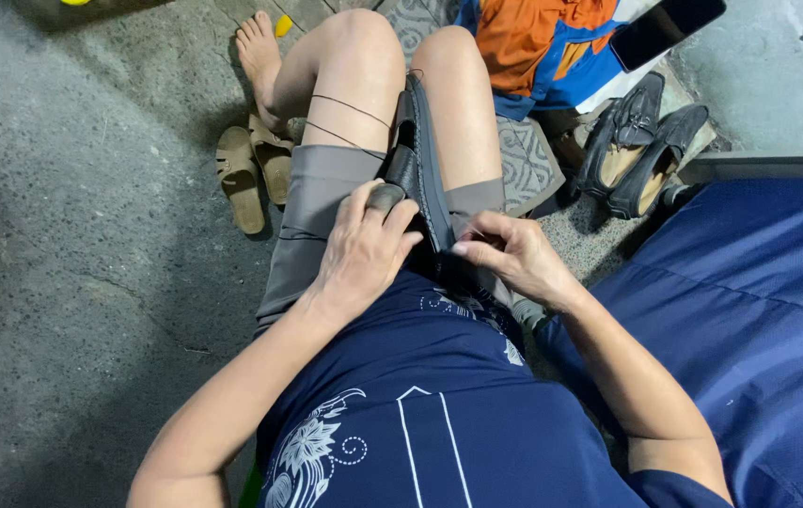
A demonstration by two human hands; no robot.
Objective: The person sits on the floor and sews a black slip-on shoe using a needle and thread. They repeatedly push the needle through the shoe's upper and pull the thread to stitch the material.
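Observation:
A dark shoe [417, 155] stands on edge between my knees, sole side toward the right knee. My left hand [364, 246] grips its near end, with a dark cap on one fingertip. On the shoe's right side, my right hand [514, 256] has its fingers pinched together at the edge, possibly on a needle too small to make out. A thin dark thread [350, 106] runs from the shoe across my left thigh.
A pair of tan sandals [253, 169] lies on the concrete floor by my left foot. Two dark loafers [641, 146] rest at the right on a patterned mat. Orange and blue cloth [543, 42] and a black phone [665, 28] lie beyond. Blue fabric [749, 310] fills the right.

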